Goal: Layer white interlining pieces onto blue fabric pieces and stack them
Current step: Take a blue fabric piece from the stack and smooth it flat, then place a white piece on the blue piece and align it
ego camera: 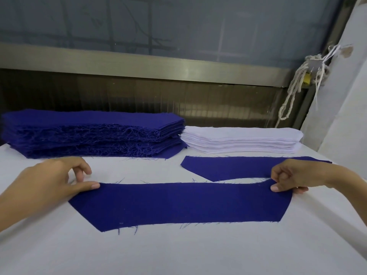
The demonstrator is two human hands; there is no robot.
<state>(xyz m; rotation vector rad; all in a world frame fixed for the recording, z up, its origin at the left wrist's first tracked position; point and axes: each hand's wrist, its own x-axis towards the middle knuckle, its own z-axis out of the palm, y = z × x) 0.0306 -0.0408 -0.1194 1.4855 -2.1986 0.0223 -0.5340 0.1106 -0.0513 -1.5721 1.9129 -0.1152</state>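
Left hand and right hand each pinch a far corner of blue piece, mid-tabletop — uneven release risks a wrinkle, then a sheet from interlining stack sits misaligned.

At centre frame, a blue fabric piece lies flat on the white bench. The left hand and right hand hold its upper corners. Behind it lie a second blue piece, a blue stack and a white interlining stack.
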